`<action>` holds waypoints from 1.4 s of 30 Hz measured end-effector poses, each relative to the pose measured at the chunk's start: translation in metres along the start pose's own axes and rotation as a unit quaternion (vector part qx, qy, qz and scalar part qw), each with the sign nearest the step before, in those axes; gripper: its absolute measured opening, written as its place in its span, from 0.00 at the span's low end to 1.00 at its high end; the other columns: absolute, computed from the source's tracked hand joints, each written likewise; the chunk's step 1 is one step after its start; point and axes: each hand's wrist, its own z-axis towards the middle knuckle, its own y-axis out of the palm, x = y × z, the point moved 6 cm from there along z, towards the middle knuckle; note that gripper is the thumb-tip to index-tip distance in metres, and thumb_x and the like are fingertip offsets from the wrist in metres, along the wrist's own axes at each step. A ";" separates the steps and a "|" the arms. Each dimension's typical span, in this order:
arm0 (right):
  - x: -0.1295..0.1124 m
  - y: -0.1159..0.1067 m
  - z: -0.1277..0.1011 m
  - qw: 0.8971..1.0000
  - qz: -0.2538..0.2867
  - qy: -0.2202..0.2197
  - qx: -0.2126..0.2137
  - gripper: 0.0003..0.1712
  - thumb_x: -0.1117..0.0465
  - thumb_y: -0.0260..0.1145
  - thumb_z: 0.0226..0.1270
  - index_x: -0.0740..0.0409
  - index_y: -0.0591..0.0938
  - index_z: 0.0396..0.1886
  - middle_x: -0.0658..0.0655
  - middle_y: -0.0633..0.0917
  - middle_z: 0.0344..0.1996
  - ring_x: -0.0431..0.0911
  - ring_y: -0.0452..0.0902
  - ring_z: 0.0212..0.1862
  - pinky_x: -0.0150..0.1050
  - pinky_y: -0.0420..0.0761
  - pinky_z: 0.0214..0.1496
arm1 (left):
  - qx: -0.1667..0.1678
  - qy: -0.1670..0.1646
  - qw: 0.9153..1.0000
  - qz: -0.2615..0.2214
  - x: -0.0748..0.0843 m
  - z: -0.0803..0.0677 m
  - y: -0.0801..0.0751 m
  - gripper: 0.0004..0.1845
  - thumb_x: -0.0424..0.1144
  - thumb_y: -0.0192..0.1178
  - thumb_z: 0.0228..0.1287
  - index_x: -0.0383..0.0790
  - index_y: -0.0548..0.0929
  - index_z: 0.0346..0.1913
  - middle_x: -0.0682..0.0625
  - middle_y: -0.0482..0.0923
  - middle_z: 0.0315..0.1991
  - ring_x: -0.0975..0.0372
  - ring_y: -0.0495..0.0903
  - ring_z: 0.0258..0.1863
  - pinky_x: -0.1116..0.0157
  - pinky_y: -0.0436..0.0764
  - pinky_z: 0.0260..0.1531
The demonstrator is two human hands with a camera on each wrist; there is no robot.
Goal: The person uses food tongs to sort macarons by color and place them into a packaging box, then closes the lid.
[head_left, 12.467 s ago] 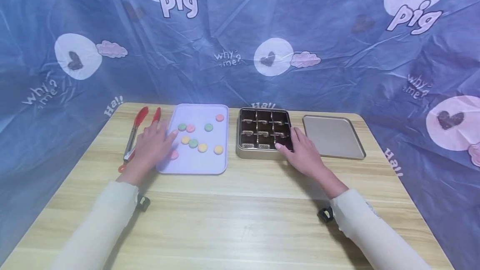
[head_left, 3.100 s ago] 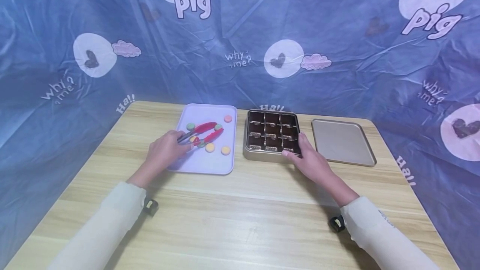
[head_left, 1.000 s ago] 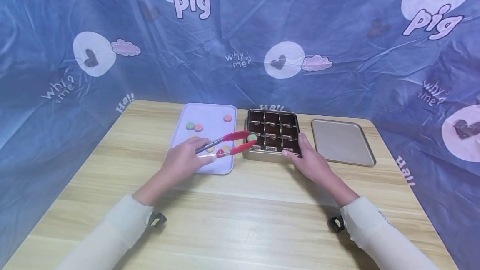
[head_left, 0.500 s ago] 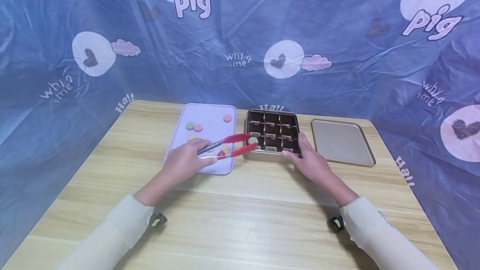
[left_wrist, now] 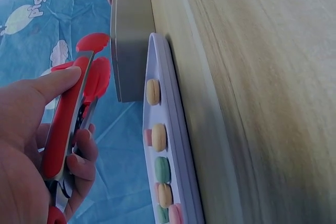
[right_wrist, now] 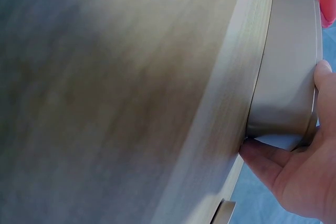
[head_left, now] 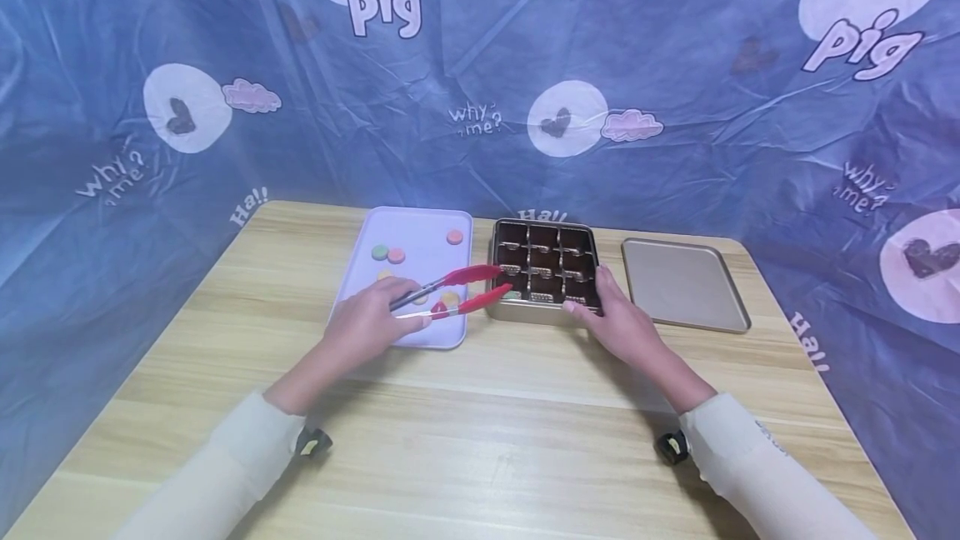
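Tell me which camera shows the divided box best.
The head view: it looks down into the divided box, showing its nine compartments. Both wrist views show its outer walls, not the compartments.

Macarons, nine in view: three yellow (left_wrist: 153,92), three pink (head_left: 454,237) and two green (left_wrist: 162,169) on the lavender tray (head_left: 416,227), one green macaron (head_left: 512,295) in the gold tin (head_left: 528,312); trays, one; tins, one; tin compartments (head_left: 543,260), nine; lids (head_left: 684,283), one; tongs (head_left: 474,275), one pair; hands, two: left hand (head_left: 369,322), right hand (head_left: 628,323); pale sleeves (head_left: 225,457), two; black wrist devices (head_left: 672,447), two; tables (head_left: 480,440), one
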 end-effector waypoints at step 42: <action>0.000 -0.001 -0.001 1.000 0.004 0.001 0.000 0.61 0.24 0.49 0.68 0.56 0.36 0.82 0.59 0.39 0.82 0.68 0.46 0.78 0.66 0.52 0.76 | 0.009 -0.132 0.991 -0.022 -0.098 -0.060 -0.030 0.40 0.60 0.67 0.61 0.41 0.73 0.70 0.36 0.72 0.68 0.39 0.72 0.65 0.35 0.71 0.59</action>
